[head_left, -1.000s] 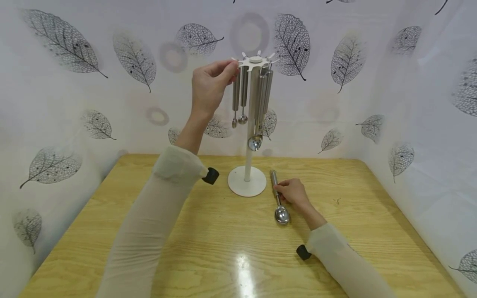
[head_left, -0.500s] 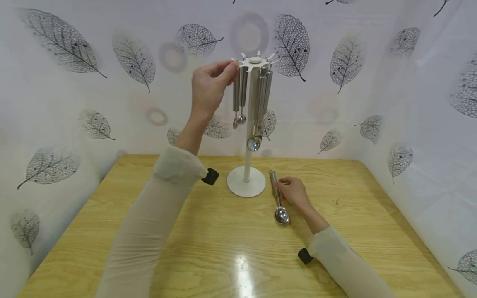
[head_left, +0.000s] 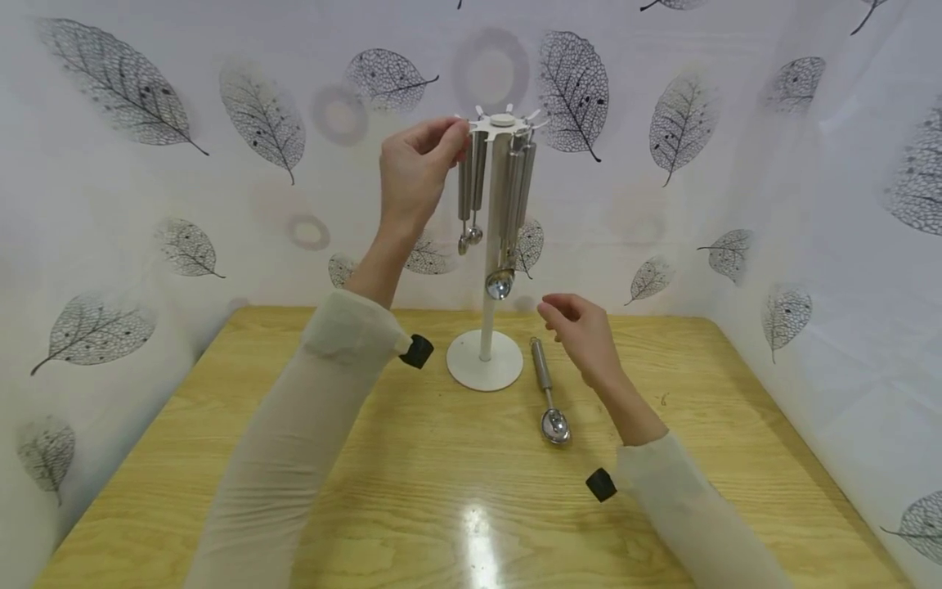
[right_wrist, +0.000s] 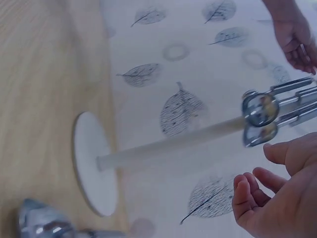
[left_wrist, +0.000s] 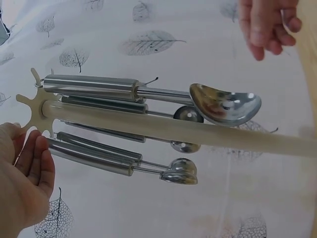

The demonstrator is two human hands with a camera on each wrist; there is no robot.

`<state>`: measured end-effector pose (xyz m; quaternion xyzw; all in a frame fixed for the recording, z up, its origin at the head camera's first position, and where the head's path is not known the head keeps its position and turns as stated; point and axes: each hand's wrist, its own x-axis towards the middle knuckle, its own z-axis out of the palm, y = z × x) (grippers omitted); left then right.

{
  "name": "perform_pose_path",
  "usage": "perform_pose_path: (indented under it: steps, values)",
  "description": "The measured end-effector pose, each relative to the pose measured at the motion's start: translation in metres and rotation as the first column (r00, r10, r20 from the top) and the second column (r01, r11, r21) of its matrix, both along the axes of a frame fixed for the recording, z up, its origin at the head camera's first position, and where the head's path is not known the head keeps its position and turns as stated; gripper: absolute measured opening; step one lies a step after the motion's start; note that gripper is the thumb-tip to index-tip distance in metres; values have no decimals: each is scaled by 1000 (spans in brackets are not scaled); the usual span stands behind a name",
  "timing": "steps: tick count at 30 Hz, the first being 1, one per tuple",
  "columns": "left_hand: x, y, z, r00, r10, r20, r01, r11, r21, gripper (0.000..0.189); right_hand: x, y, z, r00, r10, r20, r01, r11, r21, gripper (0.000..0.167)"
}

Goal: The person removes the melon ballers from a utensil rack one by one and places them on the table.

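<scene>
A white utensil rack (head_left: 486,375) with hooked arms around its top stands on the table. At its upper left, my left hand (head_left: 414,168) pinches the tip of one arm between thumb and fingers. Several metal scoops hang from the arms, among them a large oval ice cream scoop (left_wrist: 225,105) and small melon ballers (left_wrist: 178,171). Another ice cream scoop (head_left: 555,425) lies on the table right of the rack's base. My right hand (head_left: 586,337) is raised above that scoop's handle, fingers loosely bent and nothing in them. In the right wrist view its fingertips (right_wrist: 241,184) are apart from the hanging scoops.
The wooden table (head_left: 412,491) reaches back to a white cloth backdrop (head_left: 280,213) printed with leaves. More of this cloth hangs at the left and right sides. Each sleeve cuff carries a small black block (head_left: 417,351).
My right hand has let go of the scoop on the table and risen toward the rack. The scoop stays lying there. My left hand keeps its pinch on the rack's arm.
</scene>
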<state>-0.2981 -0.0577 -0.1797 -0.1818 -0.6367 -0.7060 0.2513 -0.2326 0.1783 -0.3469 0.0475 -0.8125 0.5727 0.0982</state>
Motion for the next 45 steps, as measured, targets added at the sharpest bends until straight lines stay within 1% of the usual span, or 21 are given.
perform_pose_path:
  steps: [3,7,12,20,27,34,40,45]
  values:
    - [2,0,2,1000,8,8,-8,1000,-15,17,1,-6,17,997,34,-62,-36,999,-39,35]
    - [3,0,3,1000,10,12,-9,1000,-27,18,1,-15,36,989,47,-141,-57,996,-66,33]
    - [4,0,3,1000,14,-1,-14,1000,-14,19,-1,-26,50,971,40,-236,-60,995,-74,33]
    - [4,0,4,999,41,-13,-42,999,-22,17,-5,-40,61,941,7,-338,-57,989,-137,29]
    - [4,2,6,999,30,-22,-30,999,-11,19,-12,-51,71,905,-25,-424,-36,990,-136,26]
    - [4,2,6,999,38,-19,-38,999,-22,19,-18,-60,76,887,-66,-457,-1,989,-146,23]
    - [4,2,5,999,45,-18,-45,999,-28,19,-22,-65,78,868,-96,-487,40,991,-125,22]
    - [4,2,5,998,54,-14,-54,998,-38,19,-25,-70,80,857,-123,-500,76,991,-113,23]
